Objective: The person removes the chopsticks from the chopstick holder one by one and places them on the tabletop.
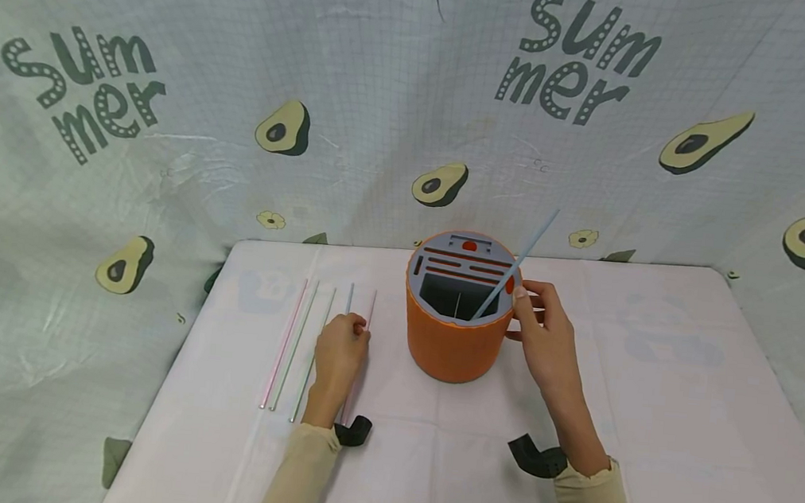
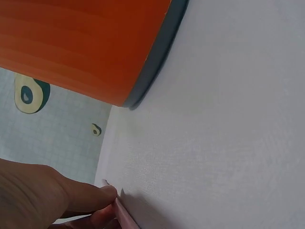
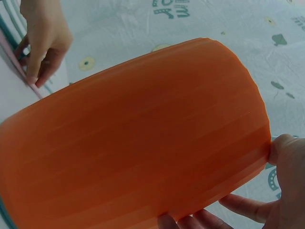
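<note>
My left hand [image 1: 341, 348] is low over the table, left of the orange round holder [image 1: 454, 352]. Thumb and fingertips pinch a thin pink straw [image 2: 125, 217], which lies along the tabletop. My right hand [image 1: 549, 336] holds the holder's right side, thumb at the rim and fingers against the outer wall [image 3: 143, 138]. The holder stands upright with a grey slotted top [image 1: 460, 246]. A pale blue straw [image 1: 528, 246] leans out of its large front opening, tilted to the right; its lower end is hidden inside.
Left of my left hand lie another pink straw [image 1: 284, 345] and two green straws [image 1: 294, 346], roughly parallel. A blue straw [image 1: 351, 296] is partly hidden under that hand. The white-covered table [image 1: 440, 478] backs onto a hanging sheet [image 1: 374, 81] printed with avocados.
</note>
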`<state>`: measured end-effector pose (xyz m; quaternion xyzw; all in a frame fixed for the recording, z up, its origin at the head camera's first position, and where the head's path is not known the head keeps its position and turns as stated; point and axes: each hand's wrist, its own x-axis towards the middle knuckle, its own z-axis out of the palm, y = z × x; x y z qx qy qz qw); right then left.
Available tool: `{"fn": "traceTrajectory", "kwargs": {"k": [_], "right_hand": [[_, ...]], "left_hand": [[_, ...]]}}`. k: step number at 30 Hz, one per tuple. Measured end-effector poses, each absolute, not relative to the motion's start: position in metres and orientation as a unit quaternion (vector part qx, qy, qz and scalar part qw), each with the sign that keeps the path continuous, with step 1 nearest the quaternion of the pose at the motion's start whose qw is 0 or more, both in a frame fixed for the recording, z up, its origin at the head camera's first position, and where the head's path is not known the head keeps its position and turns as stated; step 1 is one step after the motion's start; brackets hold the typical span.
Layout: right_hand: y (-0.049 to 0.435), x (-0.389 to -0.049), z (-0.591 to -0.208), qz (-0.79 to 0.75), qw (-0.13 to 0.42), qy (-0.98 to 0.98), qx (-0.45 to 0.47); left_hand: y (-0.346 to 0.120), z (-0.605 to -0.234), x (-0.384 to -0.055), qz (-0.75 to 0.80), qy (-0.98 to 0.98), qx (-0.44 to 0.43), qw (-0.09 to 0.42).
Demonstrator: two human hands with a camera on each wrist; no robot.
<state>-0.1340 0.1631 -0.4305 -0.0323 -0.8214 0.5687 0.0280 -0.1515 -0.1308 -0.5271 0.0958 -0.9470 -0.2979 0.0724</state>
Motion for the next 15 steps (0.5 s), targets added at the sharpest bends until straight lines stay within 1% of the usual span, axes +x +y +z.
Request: {"fn": "traceTrajectory", "kwargs": {"k": [8, 15], "right_hand": [[0.163, -0.134, -0.431, 0.568, 0.026, -0.822, -0.037], [0.163, -0.134, -0.431, 0.570, 0.025, -0.821, -0.036]], "left_hand": [[-0.129, -0.525, -0.151, -0.286, -0.950, 0.092, 0.087], [-0.127, -0.512, -0.150, -0.279, -0.950, 0.096, 0.102]]}}
